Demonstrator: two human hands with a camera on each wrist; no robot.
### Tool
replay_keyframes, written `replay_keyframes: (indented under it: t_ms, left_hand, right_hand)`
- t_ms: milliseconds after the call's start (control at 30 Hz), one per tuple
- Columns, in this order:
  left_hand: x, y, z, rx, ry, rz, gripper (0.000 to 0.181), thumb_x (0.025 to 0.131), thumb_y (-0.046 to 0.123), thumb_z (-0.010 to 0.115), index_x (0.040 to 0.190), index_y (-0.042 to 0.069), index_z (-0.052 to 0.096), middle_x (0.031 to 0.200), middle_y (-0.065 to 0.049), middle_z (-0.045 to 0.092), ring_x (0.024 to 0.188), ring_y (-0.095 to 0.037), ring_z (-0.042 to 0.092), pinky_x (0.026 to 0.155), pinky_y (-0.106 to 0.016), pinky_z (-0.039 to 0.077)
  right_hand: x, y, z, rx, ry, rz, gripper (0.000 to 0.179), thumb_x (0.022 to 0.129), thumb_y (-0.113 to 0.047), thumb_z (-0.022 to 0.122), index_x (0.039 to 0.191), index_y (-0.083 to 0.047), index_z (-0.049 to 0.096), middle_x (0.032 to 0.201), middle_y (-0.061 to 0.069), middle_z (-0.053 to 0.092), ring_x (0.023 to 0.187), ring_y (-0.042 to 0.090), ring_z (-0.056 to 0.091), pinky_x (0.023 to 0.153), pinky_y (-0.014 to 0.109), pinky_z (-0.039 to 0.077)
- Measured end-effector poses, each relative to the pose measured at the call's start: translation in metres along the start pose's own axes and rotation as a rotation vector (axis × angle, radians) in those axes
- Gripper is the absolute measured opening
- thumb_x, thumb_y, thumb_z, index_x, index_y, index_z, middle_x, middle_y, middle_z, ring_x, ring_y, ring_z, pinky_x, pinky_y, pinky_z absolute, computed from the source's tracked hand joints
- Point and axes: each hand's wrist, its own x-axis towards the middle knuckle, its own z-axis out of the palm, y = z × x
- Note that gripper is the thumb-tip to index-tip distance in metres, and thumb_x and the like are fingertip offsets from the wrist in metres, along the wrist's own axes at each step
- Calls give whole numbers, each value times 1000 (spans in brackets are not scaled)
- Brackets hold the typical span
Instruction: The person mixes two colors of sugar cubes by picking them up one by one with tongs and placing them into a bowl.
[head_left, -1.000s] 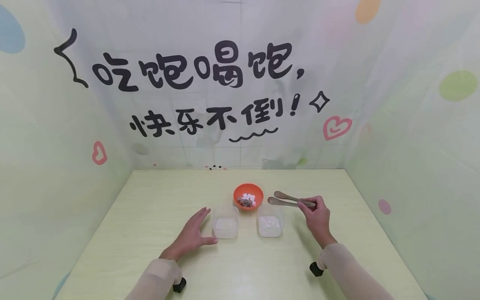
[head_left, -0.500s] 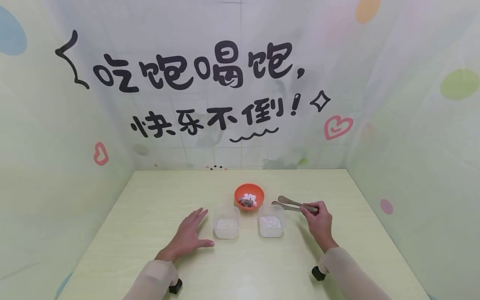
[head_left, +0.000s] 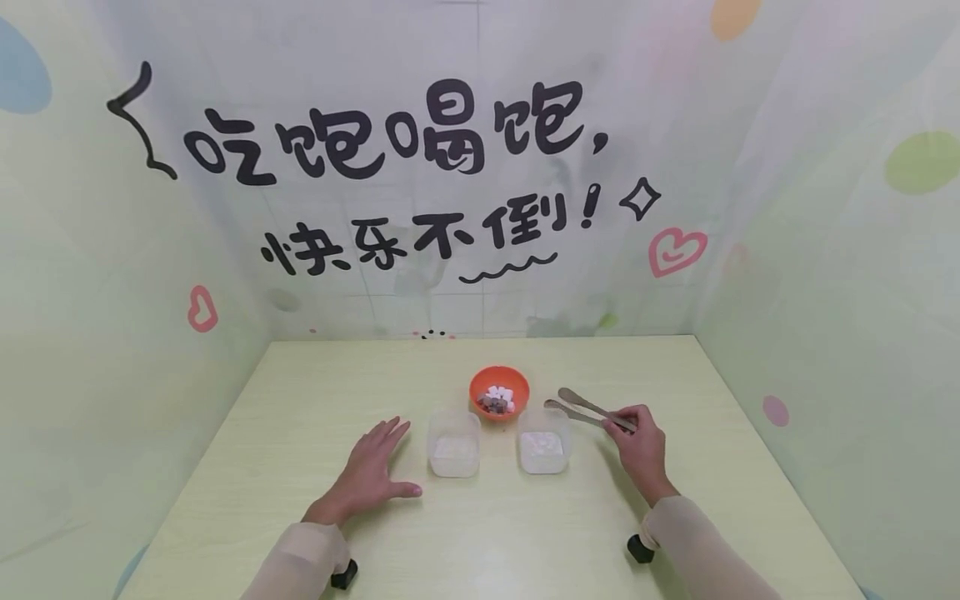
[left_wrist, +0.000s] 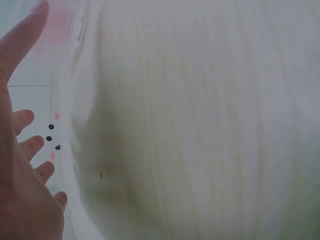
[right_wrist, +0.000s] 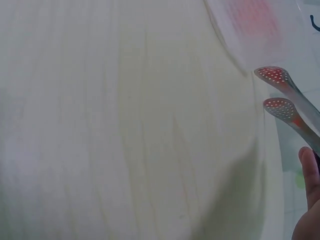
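Note:
My right hand holds a pair of metal tongs by the handle end, the two arms slightly apart and pointing left. In the right wrist view the dotted tips of the tongs have nothing between them. Below the tips stands a clear square container with something whitish on its bottom. Left of it is a second clear container. Beside that one my left hand hovers with fingers spread, touching nothing. An orange bowl behind the containers holds white cubes and brownish pieces.
The pale wooden table is enclosed at the back and sides by printed curtain walls. The two containers and the bowl stand close together at mid-table.
My left hand has drawn back left, away from the left container. The right hand with the tongs has shifted slightly right and down.

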Motion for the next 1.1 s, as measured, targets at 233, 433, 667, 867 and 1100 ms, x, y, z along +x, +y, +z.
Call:
replay_keyframes:
  t_ms: [233,433,667,867,1100]
  left_hand:
    - [-4,-2,1,-8,4,13,107,67,61,79,148,5,38,154,-21,29,140,-46,20,111,-64,15]
    - [-5,0,1,-6,-10,-2,107,67,62,78,148,5,38,155,-20,28,141,-45,19,111,-64,14]
    - [-6,3,2,-8,-17,-21,106,68,60,79,148,4,39,155,-20,28,142,-44,19,112,-62,14]
    - [-7,3,6,-5,-30,-17,106,68,62,78,148,4,39,155,-20,28,142,-45,18,113,-62,14]
    - [-8,4,9,0,4,-14,105,68,62,78,148,6,40,154,-21,30,141,-46,19,111,-64,14]
  right_hand:
    - [2,7,-2,-78,-138,8,36,83,-10,77,113,-1,57,104,17,69,94,30,66,80,38,54]
    - [4,10,-2,-96,-191,-1,38,83,-8,77,115,1,57,103,19,69,96,34,64,87,47,49]
    - [6,14,0,-130,-237,45,37,86,-9,75,117,-1,56,104,15,66,97,30,61,86,46,48]
    - [5,20,2,-146,-262,57,37,85,-11,75,116,-2,56,103,13,65,96,29,59,86,44,47]
    - [4,24,3,-145,-276,28,37,86,-12,75,116,-1,56,103,14,65,95,29,59,85,43,48]
